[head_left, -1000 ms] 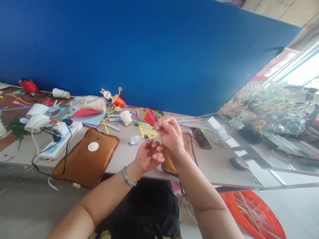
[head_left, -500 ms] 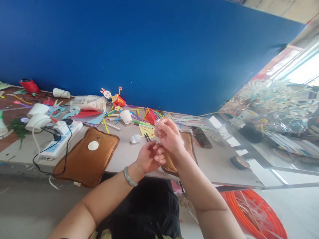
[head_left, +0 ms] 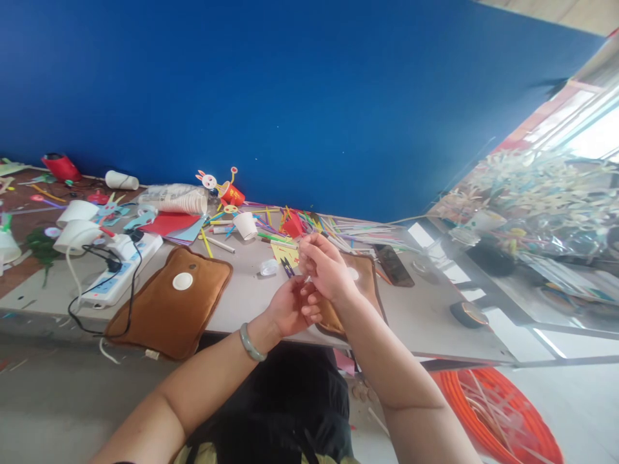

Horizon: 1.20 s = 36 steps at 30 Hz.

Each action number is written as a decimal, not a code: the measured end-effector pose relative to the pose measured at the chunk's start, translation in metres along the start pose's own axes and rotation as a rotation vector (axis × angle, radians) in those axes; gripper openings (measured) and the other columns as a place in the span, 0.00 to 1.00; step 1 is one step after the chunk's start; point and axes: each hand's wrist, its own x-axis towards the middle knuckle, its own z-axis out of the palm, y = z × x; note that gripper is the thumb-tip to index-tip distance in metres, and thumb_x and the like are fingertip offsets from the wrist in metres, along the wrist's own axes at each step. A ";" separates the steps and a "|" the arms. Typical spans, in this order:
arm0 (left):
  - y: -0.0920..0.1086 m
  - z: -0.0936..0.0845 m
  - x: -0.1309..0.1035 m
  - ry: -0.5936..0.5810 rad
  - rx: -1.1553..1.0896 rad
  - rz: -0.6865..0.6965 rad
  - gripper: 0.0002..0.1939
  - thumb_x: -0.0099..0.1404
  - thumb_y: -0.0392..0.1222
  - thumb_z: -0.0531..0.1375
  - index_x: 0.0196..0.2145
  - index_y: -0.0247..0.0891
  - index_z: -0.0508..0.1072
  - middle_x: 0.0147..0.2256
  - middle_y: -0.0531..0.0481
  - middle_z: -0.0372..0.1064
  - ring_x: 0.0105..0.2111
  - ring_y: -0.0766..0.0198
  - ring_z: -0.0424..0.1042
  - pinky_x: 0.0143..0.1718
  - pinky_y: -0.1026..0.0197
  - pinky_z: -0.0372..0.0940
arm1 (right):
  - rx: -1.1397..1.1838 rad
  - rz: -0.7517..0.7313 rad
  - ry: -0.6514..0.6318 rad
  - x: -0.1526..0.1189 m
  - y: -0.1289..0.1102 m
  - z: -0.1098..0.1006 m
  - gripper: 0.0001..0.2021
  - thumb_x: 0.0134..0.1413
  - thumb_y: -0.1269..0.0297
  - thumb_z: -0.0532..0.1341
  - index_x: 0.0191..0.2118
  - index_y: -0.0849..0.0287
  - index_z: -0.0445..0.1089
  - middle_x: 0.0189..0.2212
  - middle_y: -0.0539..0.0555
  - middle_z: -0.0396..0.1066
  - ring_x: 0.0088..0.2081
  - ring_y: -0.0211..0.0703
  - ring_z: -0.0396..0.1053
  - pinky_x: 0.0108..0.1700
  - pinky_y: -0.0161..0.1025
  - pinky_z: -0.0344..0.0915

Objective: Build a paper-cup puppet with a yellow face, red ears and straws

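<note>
My left hand (head_left: 293,306), with a pale bangle (head_left: 252,343) at its wrist, is closed with curled fingers just below the other hand. My right hand (head_left: 327,269) is closed in a pinch above it, the two almost touching. What either hand holds is too small or hidden to name. Behind the fingertips, black-handled scissors (head_left: 287,267) lie by a yellow paper (head_left: 284,251). A small clear roll-like thing (head_left: 269,267) sits to their left. Partly under my right forearm is a brown plush pad (head_left: 370,283).
Another brown plush pad (head_left: 169,309) lies left, beside a white power strip (head_left: 123,274) with cables. Paper cups (head_left: 245,225), coloured sticks (head_left: 338,232) and a rabbit cup figure (head_left: 231,193) stand along the blue wall. A phone (head_left: 394,264) lies right; an orange basket (head_left: 454,393) is below.
My right hand has dipped slightly, and its fingertips have come closer to those of my left hand. The view has shifted a little; the things on the table have not moved.
</note>
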 end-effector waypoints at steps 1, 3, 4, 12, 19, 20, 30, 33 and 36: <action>0.000 0.000 0.001 0.000 0.002 -0.003 0.19 0.67 0.44 0.52 0.19 0.38 0.55 0.18 0.55 0.54 0.13 0.72 0.51 0.18 0.65 0.48 | 0.003 0.005 0.009 0.000 0.000 0.001 0.11 0.49 0.63 0.67 0.31 0.56 0.62 0.19 0.41 0.54 0.19 0.27 0.47 0.21 0.29 0.45; 0.000 -0.002 0.002 0.008 0.012 -0.024 0.18 0.66 0.43 0.52 0.19 0.37 0.57 0.18 0.54 0.57 0.13 0.72 0.53 0.18 0.65 0.50 | 0.008 0.010 0.026 0.000 0.000 0.002 0.11 0.49 0.63 0.67 0.31 0.56 0.62 0.19 0.41 0.54 0.19 0.27 0.46 0.20 0.29 0.44; -0.002 -0.003 0.003 0.025 0.024 -0.039 0.17 0.65 0.43 0.53 0.19 0.37 0.57 0.19 0.54 0.58 0.13 0.72 0.54 0.19 0.65 0.51 | 0.010 0.010 0.032 0.000 0.000 0.003 0.11 0.48 0.63 0.67 0.30 0.57 0.62 0.20 0.41 0.54 0.19 0.27 0.46 0.20 0.28 0.43; -0.027 -0.003 -0.049 0.169 0.673 -0.226 0.16 0.61 0.47 0.56 0.20 0.36 0.67 0.22 0.48 0.68 0.18 0.66 0.66 0.24 0.62 0.61 | -0.057 0.013 0.088 0.006 0.003 -0.010 0.14 0.46 0.59 0.68 0.30 0.56 0.62 0.19 0.42 0.55 0.18 0.28 0.46 0.19 0.29 0.42; 0.106 0.011 -0.062 0.431 1.405 0.495 0.04 0.58 0.39 0.63 0.29 0.37 0.73 0.26 0.50 0.71 0.24 0.66 0.69 0.29 0.64 0.63 | -0.108 -0.031 0.128 0.010 0.005 -0.022 0.12 0.50 0.59 0.67 0.31 0.55 0.62 0.20 0.43 0.55 0.18 0.28 0.45 0.19 0.31 0.41; 0.135 0.007 -0.054 0.558 1.416 0.593 0.03 0.58 0.37 0.63 0.28 0.36 0.72 0.25 0.50 0.71 0.25 0.66 0.69 0.29 0.63 0.62 | -0.118 -0.028 0.129 0.010 0.005 -0.022 0.12 0.50 0.59 0.67 0.31 0.55 0.62 0.20 0.43 0.56 0.18 0.28 0.46 0.19 0.31 0.41; 0.260 -0.052 0.024 1.250 1.205 0.537 0.11 0.52 0.30 0.66 0.23 0.37 0.66 0.20 0.50 0.64 0.25 0.61 0.66 0.26 0.61 0.57 | -0.172 0.013 0.158 0.027 0.009 -0.030 0.13 0.47 0.58 0.67 0.30 0.56 0.63 0.22 0.44 0.62 0.18 0.28 0.48 0.19 0.31 0.42; 0.268 -0.059 0.039 1.287 1.182 0.533 0.13 0.52 0.34 0.67 0.22 0.38 0.65 0.20 0.50 0.63 0.26 0.60 0.66 0.26 0.61 0.56 | -0.186 0.025 0.154 0.031 0.013 -0.034 0.13 0.47 0.58 0.68 0.30 0.56 0.63 0.21 0.44 0.62 0.18 0.28 0.48 0.19 0.31 0.42; 0.275 -0.063 0.048 1.282 1.155 0.528 0.15 0.49 0.34 0.69 0.21 0.39 0.64 0.19 0.50 0.62 0.27 0.58 0.67 0.25 0.61 0.54 | -0.188 0.029 0.142 0.033 0.017 -0.038 0.13 0.47 0.57 0.67 0.30 0.56 0.63 0.21 0.44 0.61 0.18 0.28 0.47 0.19 0.30 0.42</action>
